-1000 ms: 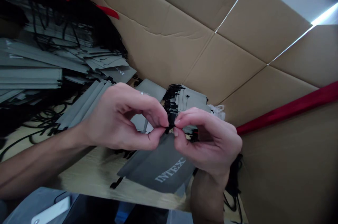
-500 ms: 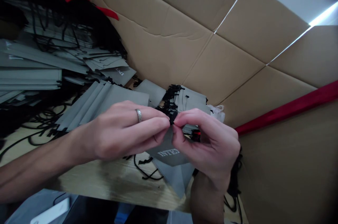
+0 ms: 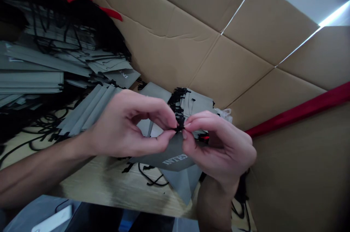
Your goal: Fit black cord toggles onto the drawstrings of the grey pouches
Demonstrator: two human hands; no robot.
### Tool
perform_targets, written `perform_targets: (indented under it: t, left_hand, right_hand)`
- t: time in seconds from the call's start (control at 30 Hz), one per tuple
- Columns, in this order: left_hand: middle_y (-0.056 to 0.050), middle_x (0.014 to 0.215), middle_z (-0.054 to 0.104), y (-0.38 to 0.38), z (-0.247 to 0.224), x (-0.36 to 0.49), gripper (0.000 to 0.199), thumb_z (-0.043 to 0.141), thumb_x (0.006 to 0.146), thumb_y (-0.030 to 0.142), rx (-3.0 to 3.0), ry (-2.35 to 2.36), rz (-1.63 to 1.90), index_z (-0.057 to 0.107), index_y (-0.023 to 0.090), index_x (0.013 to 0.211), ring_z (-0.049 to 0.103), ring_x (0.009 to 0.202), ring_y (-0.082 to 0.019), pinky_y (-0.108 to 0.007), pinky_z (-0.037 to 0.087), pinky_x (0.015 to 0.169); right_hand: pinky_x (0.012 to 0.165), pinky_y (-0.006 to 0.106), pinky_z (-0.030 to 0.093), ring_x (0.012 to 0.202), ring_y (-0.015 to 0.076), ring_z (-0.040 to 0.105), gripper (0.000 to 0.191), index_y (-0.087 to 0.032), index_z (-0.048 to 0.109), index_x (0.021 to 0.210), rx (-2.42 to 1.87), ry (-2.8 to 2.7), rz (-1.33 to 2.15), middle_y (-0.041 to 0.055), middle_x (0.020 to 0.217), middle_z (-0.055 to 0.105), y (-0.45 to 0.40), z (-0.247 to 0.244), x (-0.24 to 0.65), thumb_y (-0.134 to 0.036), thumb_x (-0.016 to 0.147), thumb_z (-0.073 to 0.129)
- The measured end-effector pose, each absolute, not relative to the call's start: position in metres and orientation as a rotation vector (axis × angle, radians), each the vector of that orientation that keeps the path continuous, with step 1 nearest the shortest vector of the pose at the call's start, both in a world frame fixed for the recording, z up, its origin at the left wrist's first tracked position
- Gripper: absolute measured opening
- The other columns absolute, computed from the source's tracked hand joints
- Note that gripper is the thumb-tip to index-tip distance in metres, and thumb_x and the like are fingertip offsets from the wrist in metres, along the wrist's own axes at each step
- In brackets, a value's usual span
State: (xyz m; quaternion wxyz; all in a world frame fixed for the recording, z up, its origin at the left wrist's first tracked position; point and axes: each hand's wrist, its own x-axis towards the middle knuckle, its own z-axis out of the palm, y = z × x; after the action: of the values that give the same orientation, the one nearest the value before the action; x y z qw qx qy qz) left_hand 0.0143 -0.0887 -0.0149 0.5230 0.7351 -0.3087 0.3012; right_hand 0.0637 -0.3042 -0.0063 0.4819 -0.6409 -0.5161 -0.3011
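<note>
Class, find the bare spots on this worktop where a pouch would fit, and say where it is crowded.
Bare wood shows below the left hand, beside the loose black cord. The stacked grey pouches crowd the left; cardboard closes the back.

Both forearms bare, no sleeves in view; left hand [image 3: 128, 126] and right hand [image 3: 221, 148] ungloved.

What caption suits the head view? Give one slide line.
Left hand and right hand pinch a black drawstring on a grey INTEX pouch.
</note>
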Motion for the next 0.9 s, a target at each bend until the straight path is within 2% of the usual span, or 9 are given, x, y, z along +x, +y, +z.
perform_targets:
  t: [0.07,0.13,0.17,0.23,0.33,0.37,0.53,0.7,0.9]
  left_hand:
    - [0.000,0.092,0.084,-0.091,-0.014,0.013,0.017,0.087,0.092,0.020,1.759,-0.640,0.498,0.078,0.020,0.106,0.079,0.078,-0.012,-0.016,0.065,0.071]
    - [0.002,0.078,0.072,-0.093,-0.014,0.012,0.012,0.078,0.101,0.029,1.826,-0.594,0.298,0.077,0.018,0.096,0.066,0.067,-0.010,-0.016,0.052,0.057]
    - [0.003,0.070,0.064,-0.094,-0.014,0.012,0.022,0.072,0.106,0.030,1.868,-0.595,0.231,0.075,0.017,0.089,0.056,0.061,-0.009,-0.017,0.044,0.051]
    - [0.004,0.064,0.050,-0.094,-0.014,0.011,0.038,0.062,0.111,0.032,1.941,-0.614,0.164,0.072,0.016,0.078,0.042,0.058,-0.008,-0.022,0.032,0.049]
    - [0.005,0.064,0.047,-0.092,-0.015,0.010,0.035,0.062,0.111,0.034,1.998,-0.640,0.156,0.079,0.016,0.086,0.038,0.059,-0.009,-0.024,0.030,0.051]
    - [0.005,0.064,0.047,-0.091,-0.015,0.009,0.034,0.061,0.112,0.034,2.011,-0.656,0.141,0.081,0.017,0.089,0.037,0.058,-0.009,-0.025,0.029,0.051]
    - [0.006,0.062,0.036,-0.089,-0.013,0.007,0.034,0.058,0.113,0.028,2.047,-0.713,0.111,0.077,0.018,0.086,0.030,0.056,-0.009,-0.025,0.027,0.050]
    - [0.006,0.062,0.034,-0.087,-0.012,0.007,0.035,0.059,0.113,0.025,2.051,-0.780,0.147,0.067,0.020,0.079,0.028,0.055,-0.010,-0.025,0.028,0.050]
    - [0.002,0.063,0.053,-0.082,-0.005,0.000,0.047,0.060,0.115,0.038,2.055,-0.824,0.187,0.065,0.021,0.071,0.043,0.054,-0.011,-0.022,0.035,0.048]
  right_hand:
    - [0.073,0.033,0.066,0.083,0.0180,0.078,0.028,-0.022,0.080,0.103,-1.565,-1.221,-0.812,0.0021,0.093,0.081,-0.306,-0.006,0.064,0.003,0.090,0.078]
    - [0.077,0.035,0.065,0.087,0.0193,0.078,0.029,-0.023,0.081,0.102,-1.588,-1.175,-0.818,0.0020,0.094,0.080,-0.311,-0.004,0.065,0.002,0.089,0.079]
    - [0.079,0.036,0.065,0.089,0.0197,0.077,0.030,-0.024,0.081,0.104,-1.612,-1.145,-0.767,0.0020,0.097,0.080,-0.315,-0.002,0.066,0.002,0.088,0.081]
    - [0.083,0.036,0.065,0.096,0.0202,0.076,0.038,-0.025,0.082,0.116,-1.663,-1.086,-0.555,0.0022,0.107,0.079,-0.325,0.001,0.068,-0.002,0.086,0.086]
    - [0.084,0.031,0.067,0.103,0.0201,0.076,0.061,-0.028,0.079,0.139,-1.646,-1.118,-0.147,0.0023,0.121,0.080,-0.337,0.006,0.073,-0.010,0.083,0.096]
    - [0.083,0.029,0.067,0.101,0.0191,0.077,0.060,-0.028,0.080,0.138,-1.634,-1.154,-0.053,0.0018,0.120,0.082,-0.339,0.007,0.074,-0.011,0.083,0.097]
    - [0.072,0.021,0.062,0.080,0.0115,0.075,0.019,-0.023,0.083,0.106,-1.684,-1.164,0.015,-0.0019,0.096,0.082,-0.337,0.008,0.075,-0.011,0.093,0.090]
    - [0.074,0.021,0.064,0.078,0.0119,0.075,0.024,-0.023,0.081,0.101,-1.622,-1.176,0.057,-0.0019,0.093,0.081,-0.336,0.004,0.078,-0.003,0.087,0.086]
    - [0.067,0.025,0.063,0.072,0.0146,0.073,0.026,-0.022,0.082,0.093,-1.503,-1.195,0.104,-0.0007,0.085,0.080,-0.332,-0.002,0.086,0.000,0.080,0.086]
